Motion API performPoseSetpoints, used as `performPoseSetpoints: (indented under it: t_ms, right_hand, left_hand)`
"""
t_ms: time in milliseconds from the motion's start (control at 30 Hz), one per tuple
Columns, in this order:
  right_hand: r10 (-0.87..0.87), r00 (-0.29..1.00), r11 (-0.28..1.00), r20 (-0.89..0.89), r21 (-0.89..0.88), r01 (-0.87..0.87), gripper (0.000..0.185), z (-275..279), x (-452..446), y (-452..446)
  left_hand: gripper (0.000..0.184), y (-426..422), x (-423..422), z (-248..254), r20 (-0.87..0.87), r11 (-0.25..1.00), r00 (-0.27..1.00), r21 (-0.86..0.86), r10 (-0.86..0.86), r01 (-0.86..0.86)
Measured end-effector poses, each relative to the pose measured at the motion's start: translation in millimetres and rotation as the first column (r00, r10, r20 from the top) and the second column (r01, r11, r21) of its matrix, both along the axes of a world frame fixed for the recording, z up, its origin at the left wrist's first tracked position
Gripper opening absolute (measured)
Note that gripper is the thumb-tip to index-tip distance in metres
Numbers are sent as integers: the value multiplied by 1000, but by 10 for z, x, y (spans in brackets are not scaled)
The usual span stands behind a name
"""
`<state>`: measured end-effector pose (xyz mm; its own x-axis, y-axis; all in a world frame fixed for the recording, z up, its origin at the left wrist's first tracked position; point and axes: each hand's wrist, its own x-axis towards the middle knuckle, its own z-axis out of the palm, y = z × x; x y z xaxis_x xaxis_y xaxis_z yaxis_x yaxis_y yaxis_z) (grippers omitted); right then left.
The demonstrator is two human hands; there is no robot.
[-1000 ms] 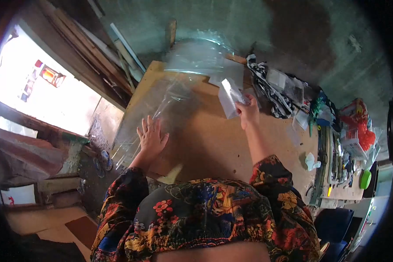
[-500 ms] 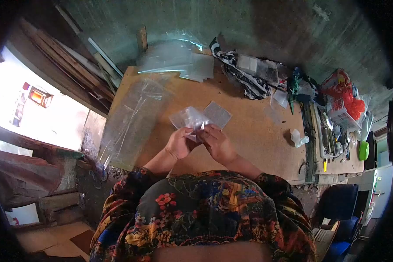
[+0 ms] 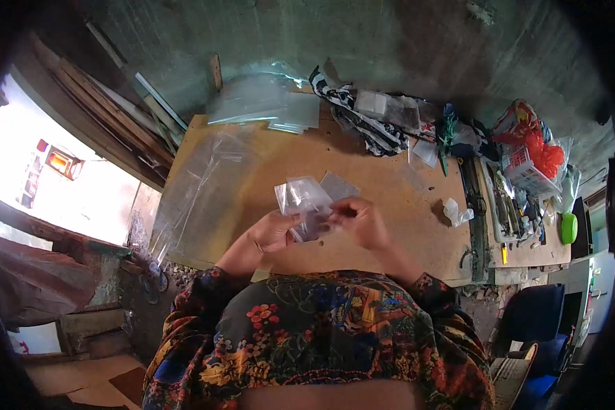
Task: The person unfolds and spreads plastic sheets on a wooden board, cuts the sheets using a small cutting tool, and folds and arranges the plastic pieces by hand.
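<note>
My left hand [image 3: 275, 231] is closed on a small stack of clear plastic sheets [image 3: 299, 194], thumb on top, held over the middle of the table. The sheets are see-through, shiny and slightly fanned. At their right edge my right hand [image 3: 365, 224] is closed in a pinch on the clear plastic; its fingertips partly hide what they grip. A small square greyish sheet [image 3: 339, 186] lies on the table just beyond my hands, its near corner covered.
Large clear plastic sheets [image 3: 201, 184] cover the left of the wooden table [image 3: 396, 205]. More sheets [image 3: 253, 99] lie at the back, near a black-and-white striped cloth [image 3: 348, 102]. Crumpled white material [image 3: 456, 213], a tool tray [image 3: 509, 205] and a white basket [image 3: 529, 167] are on the right.
My right hand has moved right, away from my left hand. The plastic in my left hand now shows flatter and more spread out. The view has shifted slightly.
</note>
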<state>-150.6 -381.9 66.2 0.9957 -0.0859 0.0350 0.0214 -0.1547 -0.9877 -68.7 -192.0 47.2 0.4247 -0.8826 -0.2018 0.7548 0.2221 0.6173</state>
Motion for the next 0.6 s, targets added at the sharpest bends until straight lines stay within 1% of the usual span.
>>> performPoseSetpoints:
  t_ms: [67,100,133,167,200,267,300,333,367,400,433,467,500,533,567,600]
  right_hand:
    - [-168,985,961,29,227,157,7,-151,13,-267]
    - [-316,948,905,-26,292,309,4,-54,8,-379]
    - [-451,888,822,-86,347,451,1,34,-8,-526]
    - [-572,819,714,-51,460,527,3,-26,-28,-750]
    - [-683,730,587,-33,570,575,6,-94,-83,-1013]
    - [-844,537,425,-6,603,675,14,-57,-300,-1528]
    - [-917,398,333,42,630,701,15,13,-430,-1694]
    - [-967,243,236,82,658,715,16,123,-556,-1790]
    - [-970,231,226,81,658,718,16,230,-663,-1854]
    - [-973,156,232,173,675,700,18,343,-765,-1902]
    - [-963,75,239,260,689,684,19,426,-851,-1925]
    - [-964,59,227,259,688,689,19,501,-907,-1889]
    - [-942,100,291,320,634,717,20,571,-930,-1818]
    - [-915,142,351,377,574,740,21,612,-938,-1760]
    - [-899,119,357,421,549,756,20,607,-917,-1709]
    - [-900,106,348,423,550,759,20,627,-920,-1652]
  left_hand:
    - [32,74,56,77,165,987,980,134,-111,90]
    - [30,103,157,93,207,982,964,121,-165,142]
    - [30,155,257,74,208,982,963,122,-169,146]
    - [29,226,368,37,312,960,940,274,-138,50]
    - [28,275,472,-2,417,911,900,407,-123,-64]
    - [26,302,667,-70,633,752,770,547,-83,-368]
    - [25,311,812,-14,725,545,537,683,-430,-486]
    - [25,338,1008,-82,743,451,384,649,-548,-612]
    - [25,365,1204,-151,705,346,248,585,-665,-734]
    - [25,371,1409,-354,790,350,211,471,-575,-810]
    - [26,317,1526,-342,774,287,157,404,-613,-868]
    - [27,260,1639,-326,752,229,105,326,-651,-917]
    - [27,229,1762,-308,752,245,93,326,-653,-913]
    - [33,202,1887,-291,818,213,169,333,-550,-919]
    - [43,173,1988,-287,868,183,240,346,-434,-920]
    - [43,65,2072,-366,870,196,233,344,-435,-918]
